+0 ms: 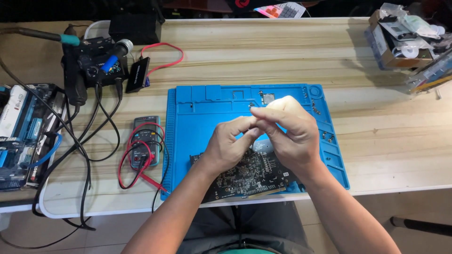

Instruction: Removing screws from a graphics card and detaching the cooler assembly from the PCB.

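I hold both hands together above the blue silicone work mat. My left hand and right hand meet at the fingertips, pinching something too small for me to make out. Below them lies one dark circuit board, flat on the mat's near edge, partly covered by my wrists. To do this well, I judge I should keep my hands low over the mat so anything dropped lands in it. I count several loose screws in the mat's right-hand trays, one multimeter with red and black leads to the left, one soldering station behind it, and one cardboard box of parts far right.
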